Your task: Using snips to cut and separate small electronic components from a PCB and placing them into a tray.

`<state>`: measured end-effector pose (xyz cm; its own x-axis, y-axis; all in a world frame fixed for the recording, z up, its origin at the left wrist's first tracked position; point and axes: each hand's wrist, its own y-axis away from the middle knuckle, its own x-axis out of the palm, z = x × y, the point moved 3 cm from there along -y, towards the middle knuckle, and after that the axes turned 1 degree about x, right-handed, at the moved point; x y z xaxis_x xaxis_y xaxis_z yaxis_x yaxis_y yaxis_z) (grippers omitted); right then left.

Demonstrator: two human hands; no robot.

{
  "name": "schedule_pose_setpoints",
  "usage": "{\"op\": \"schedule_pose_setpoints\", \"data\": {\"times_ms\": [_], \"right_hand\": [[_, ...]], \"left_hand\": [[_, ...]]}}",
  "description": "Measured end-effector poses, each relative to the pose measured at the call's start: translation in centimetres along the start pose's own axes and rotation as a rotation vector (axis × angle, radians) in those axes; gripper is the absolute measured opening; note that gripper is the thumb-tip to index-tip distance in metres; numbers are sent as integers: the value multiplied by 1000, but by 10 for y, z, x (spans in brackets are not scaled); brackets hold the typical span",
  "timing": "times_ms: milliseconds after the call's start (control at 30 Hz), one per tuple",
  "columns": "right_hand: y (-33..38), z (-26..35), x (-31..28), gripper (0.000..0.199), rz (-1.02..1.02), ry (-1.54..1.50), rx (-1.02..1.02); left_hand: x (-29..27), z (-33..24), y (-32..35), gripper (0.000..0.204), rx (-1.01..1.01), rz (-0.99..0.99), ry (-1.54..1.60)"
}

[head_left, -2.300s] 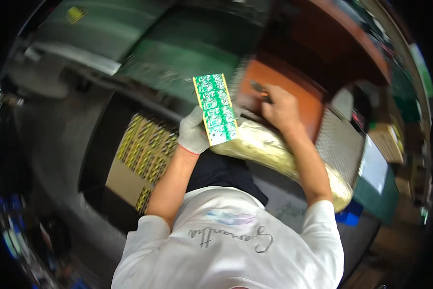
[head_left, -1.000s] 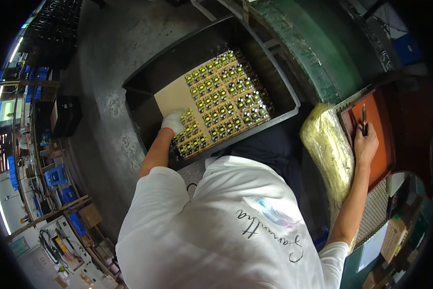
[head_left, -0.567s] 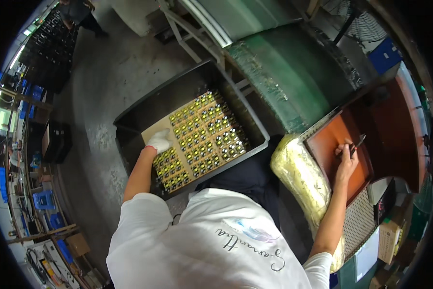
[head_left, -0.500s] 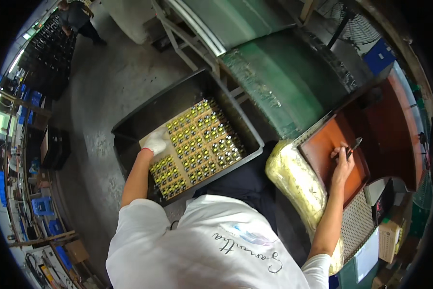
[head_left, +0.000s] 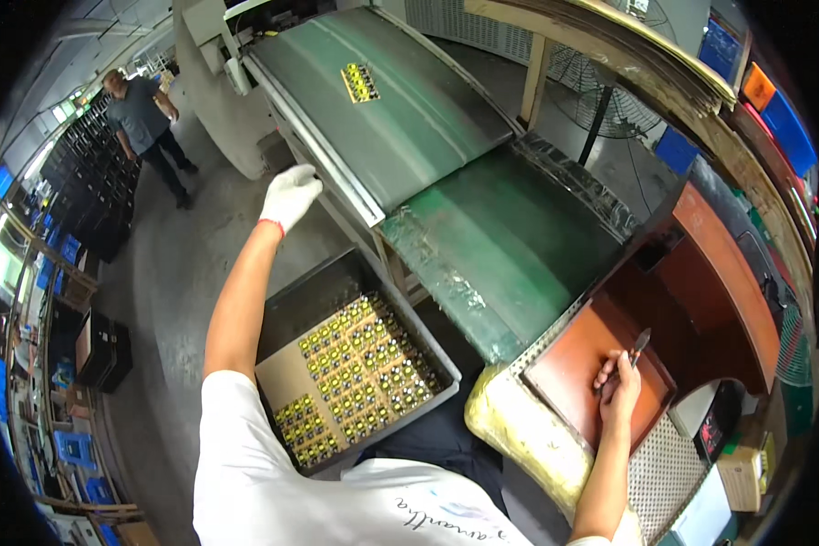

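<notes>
My left hand (head_left: 291, 196), in a white glove, reaches out beside the near-left edge of the green conveyor belt (head_left: 386, 118). Nothing shows in it, and its fingers look loosely extended. On the belt's far part lies a circuit board panel (head_left: 360, 82) with yellow and black components. My bare right hand (head_left: 619, 387) is closed around dark small pliers (head_left: 642, 342), jaws pointing up, over a reddish-brown tray (head_left: 569, 364). Below my left forearm, a black bin (head_left: 450, 378) holds rows of similar boards (head_left: 359, 369) on cardboard (head_left: 282, 373).
A plastic-wrapped yellow pad (head_left: 518, 428) lines the tray's near-left side. A green sloping board (head_left: 509, 246) joins belt and tray. A fan (head_left: 610, 100) stands beyond. Another person (head_left: 141, 127) is on the floor at far left, near stacked black racks.
My left hand has left the bin and moved up and away toward the belt. The view has tilted up, bringing the board panel on the belt into sight. My right hand still holds the pliers.
</notes>
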<state>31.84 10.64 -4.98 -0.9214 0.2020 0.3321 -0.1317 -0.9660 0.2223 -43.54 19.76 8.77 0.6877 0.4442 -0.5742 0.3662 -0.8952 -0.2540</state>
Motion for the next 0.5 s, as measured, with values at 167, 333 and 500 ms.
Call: {"op": "schedule_pose_setpoints", "data": {"times_ms": [167, 333, 500], "right_hand": [[0, 5, -1, 29, -17, -98, 88], [-4, 5, 2, 29, 16, -87, 99], [-2, 9, 4, 31, -43, -104, 106]], "left_hand": [[20, -15, -123, 70, 31, -102, -211], [43, -22, -201, 82, 97, -245, -590], [88, -61, -235, 102, -187, -144, -718]]}}
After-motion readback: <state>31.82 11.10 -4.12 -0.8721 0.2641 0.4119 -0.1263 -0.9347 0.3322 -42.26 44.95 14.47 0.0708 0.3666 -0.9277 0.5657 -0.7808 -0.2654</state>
